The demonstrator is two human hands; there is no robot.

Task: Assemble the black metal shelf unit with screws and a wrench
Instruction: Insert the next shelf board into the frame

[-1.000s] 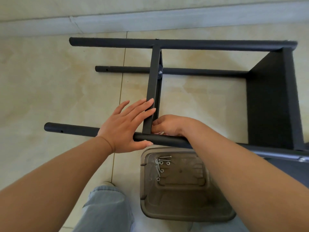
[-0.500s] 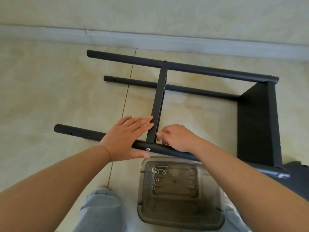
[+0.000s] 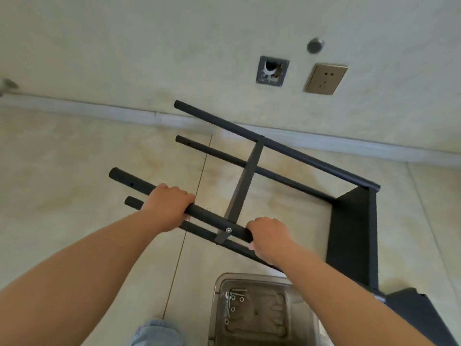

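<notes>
Both hands [image 3: 169,208] seemingly around shelf pole [image 3: 212,217]

beige tiled floor [image 3: 74,171], white baseboard [image 3: 99,112], wall socket [image 3: 325,78], open wall box [image 3: 272,71]

Glossy beige tiled floor [image 3: 74,196] meets a pale wall [image 3: 149,46] bearing a socket [image 3: 325,78].

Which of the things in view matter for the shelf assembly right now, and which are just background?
Part of the job:
- black shelf frame, lying on its side
- near tube, gripped by left hand and right hand
- fitted screw
- clear bin with loose screws and nuts

Just there:
- wall socket
- open wall box
- skirting board
</notes>
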